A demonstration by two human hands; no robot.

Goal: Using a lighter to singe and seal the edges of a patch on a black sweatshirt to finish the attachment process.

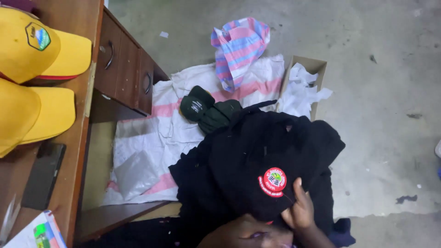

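Observation:
A black garment (257,151) with a round red embroidered badge (272,181) is bunched up in front of me, above the floor. My right hand (299,209) pinches the black fabric just below and right of the badge, thumb pointing up. My left hand (239,233) sits at the bottom edge of the view, closed on the lower part of the same garment; its fingers are partly hidden by the cloth.
Two yellow caps (36,46) and a dark phone (43,174) lie on a wooden desk (78,138) with drawers (126,69) at left. On the floor: a white-and-pink sack (161,133), dark green caps (206,110), a striped bag (239,48), a cardboard box of white paper (303,87).

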